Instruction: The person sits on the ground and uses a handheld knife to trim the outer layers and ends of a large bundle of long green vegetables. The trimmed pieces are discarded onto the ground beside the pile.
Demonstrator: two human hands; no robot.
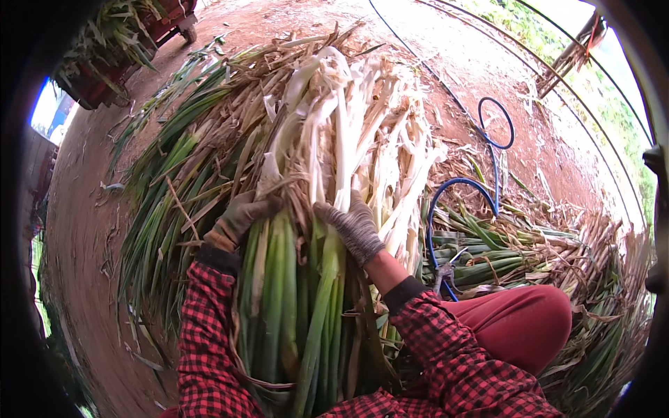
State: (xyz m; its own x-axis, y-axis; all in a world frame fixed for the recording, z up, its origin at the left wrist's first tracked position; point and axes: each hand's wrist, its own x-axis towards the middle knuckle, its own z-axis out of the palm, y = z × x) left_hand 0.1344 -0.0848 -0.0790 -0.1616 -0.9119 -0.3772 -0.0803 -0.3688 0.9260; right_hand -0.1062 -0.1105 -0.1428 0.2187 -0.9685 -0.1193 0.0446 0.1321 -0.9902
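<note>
Across my lap lies a thick bundle of long green onions, green leaves towards me and pale stems pointing away. Both hands wear knitted work gloves. My left hand grips the left side of the bundle, about where green turns to white. On the right, my right hand holds the same bundle with its thumb across the stalks; its other fingers are partly hidden. Peeled white stems are heaped just beyond and right of my right hand. Left of my left hand spreads a pile of unpeeled green onions with dry brown skins.
A blue air hose loops to my right and ends in a blow gun beside my knee. More green onions lie behind it. A red cart carrying leaves stands at upper left. Scraps litter the dirt floor.
</note>
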